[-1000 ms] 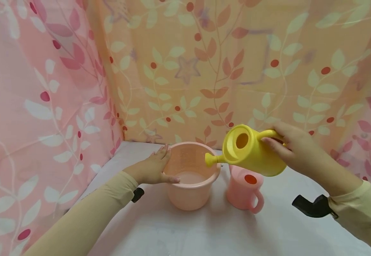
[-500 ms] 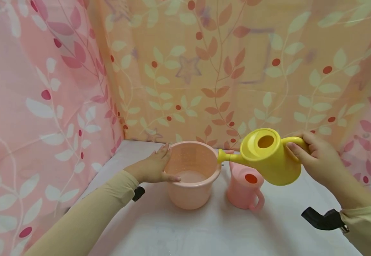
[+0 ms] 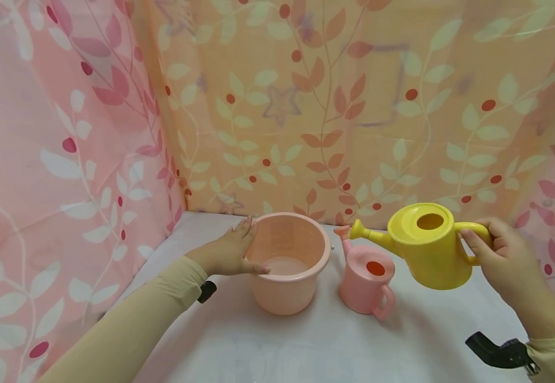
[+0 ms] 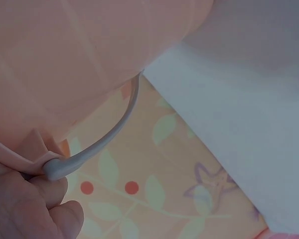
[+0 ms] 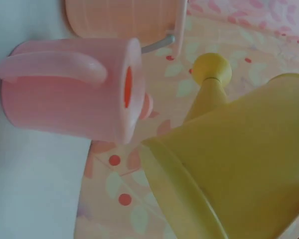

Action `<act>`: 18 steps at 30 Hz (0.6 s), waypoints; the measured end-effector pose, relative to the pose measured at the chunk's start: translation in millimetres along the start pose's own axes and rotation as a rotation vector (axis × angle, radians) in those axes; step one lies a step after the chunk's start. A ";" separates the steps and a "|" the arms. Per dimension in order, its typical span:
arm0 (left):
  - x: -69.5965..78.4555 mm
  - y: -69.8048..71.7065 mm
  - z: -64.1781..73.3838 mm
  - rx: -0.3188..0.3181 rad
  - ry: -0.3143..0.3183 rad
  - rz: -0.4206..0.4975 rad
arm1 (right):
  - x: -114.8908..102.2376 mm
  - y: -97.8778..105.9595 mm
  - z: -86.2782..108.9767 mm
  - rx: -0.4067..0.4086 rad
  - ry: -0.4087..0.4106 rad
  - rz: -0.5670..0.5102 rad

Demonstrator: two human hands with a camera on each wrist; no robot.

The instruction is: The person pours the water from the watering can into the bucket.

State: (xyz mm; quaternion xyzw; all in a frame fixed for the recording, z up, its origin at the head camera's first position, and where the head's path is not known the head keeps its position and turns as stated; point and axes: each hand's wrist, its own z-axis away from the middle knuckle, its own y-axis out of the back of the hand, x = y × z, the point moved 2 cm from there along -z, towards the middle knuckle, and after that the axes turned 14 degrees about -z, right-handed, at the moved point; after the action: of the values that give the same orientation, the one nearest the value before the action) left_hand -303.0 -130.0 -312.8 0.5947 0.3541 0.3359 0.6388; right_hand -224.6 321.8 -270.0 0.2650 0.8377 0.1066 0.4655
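Observation:
My left hand (image 3: 226, 251) holds the left rim of a peach-pink plastic bucket (image 3: 284, 297), its thumb over the near edge. In the left wrist view, curled fingers (image 4: 65, 219) lie under the rim beside the bucket's grey bail handle (image 4: 107, 142). My right hand (image 3: 509, 266) grips the handle of a yellow watering can (image 3: 437, 260), held above the table, nearly level, spout pointing left. The can's spout end is just right of the spout of a pink watering can (image 3: 361, 290), which stands upright right of the bucket.
A white-covered table (image 3: 296, 351) bears the bucket and pink can. Leaf-patterned cloth (image 3: 258, 133) hangs along the back, with pink patterned cloth (image 3: 66, 186) on the left. Each wrist wears a black camera mount, such as the right mount (image 3: 499, 351).
My right hand has carried the yellow watering can rightward and down from the bucket, leveling it from its tilt. The left hand and bucket stay in place.

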 end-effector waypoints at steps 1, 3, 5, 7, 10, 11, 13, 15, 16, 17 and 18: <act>-0.2 -0.5 -0.2 0.004 -0.001 -0.002 | 3.5 1.0 2.1 0.009 -0.006 0.002; -0.5 -0.7 -0.8 0.010 -0.003 -0.002 | 10.3 3.1 6.8 0.040 -0.034 0.015; -0.6 -0.7 -1.2 0.012 -0.008 -0.001 | 16.6 4.1 12.4 0.075 -0.064 0.035; -0.4 -0.6 -1.5 0.010 -0.008 0.001 | 22.5 4.4 17.9 0.104 -0.104 0.051; -0.4 -0.7 -1.2 0.003 -0.006 0.004 | 30.9 3.2 24.8 0.143 -0.150 0.052; -0.4 -0.8 -1.0 0.003 -0.005 0.003 | 33.6 2.4 26.8 0.155 -0.158 0.043; -0.5 -0.9 -0.8 0.005 -0.003 0.000 | 38.6 1.3 30.4 0.173 -0.178 0.032; -0.7 -1.0 -0.5 0.006 -0.003 0.002 | 44.3 0.1 33.9 0.190 -0.193 0.020; -0.7 -1.0 -0.4 0.008 -0.002 0.002 | 47.4 -0.6 35.9 0.197 -0.209 0.025; -0.6 -0.8 -0.4 0.010 -0.002 0.003 | 50.5 -1.2 37.9 0.205 -0.224 0.029; -0.5 -0.7 -0.4 0.010 -0.001 0.004 | 53.8 -1.8 40.0 0.209 -0.245 0.033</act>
State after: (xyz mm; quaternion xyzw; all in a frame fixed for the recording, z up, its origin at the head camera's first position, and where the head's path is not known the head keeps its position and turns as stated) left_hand -303.5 -130.2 -313.5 0.5988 0.3543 0.3351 0.6353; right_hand -214.7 346.8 -331.5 0.3369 0.7767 -0.0066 0.5322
